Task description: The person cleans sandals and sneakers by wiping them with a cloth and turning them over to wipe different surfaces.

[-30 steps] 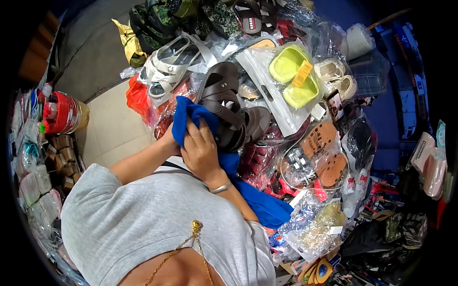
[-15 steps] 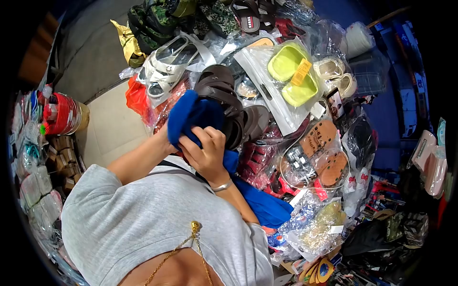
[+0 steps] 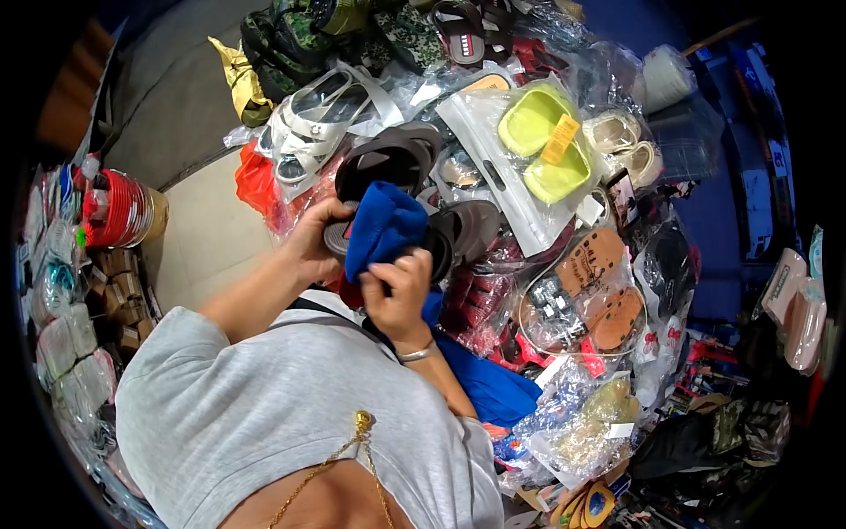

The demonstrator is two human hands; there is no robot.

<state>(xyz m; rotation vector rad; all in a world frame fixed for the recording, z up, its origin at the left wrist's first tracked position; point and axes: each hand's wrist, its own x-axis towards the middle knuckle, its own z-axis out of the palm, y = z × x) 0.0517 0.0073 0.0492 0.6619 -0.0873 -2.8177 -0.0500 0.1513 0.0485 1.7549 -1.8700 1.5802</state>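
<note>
My left hand [image 3: 315,240] grips the end of a dark brown sandal [image 3: 388,152], whose ribbed sole edge shows beside the thumb. A bunched blue cloth [image 3: 384,227] lies over the sandal's near part. My right hand [image 3: 401,295], with a silver bracelet at the wrist, has its fingers curled on the cloth's lower edge. Another dark sandal [image 3: 474,227] lies just right of the cloth. A longer stretch of blue fabric [image 3: 489,381] runs beneath my right forearm.
Lime green clogs [image 3: 557,172] in a clear bag, white sandals [image 3: 310,128] and brown-soled sandals [image 3: 592,263] lie around the hands. A red stack [image 3: 119,210] stands at the left. Camouflage shoes [image 3: 280,51] are at the top.
The blue cloth has moved right and down off my left hand, whose thumb now shows on the sandal. The sandal has turned, its opening now facing up. My right hand has shifted slightly right.
</note>
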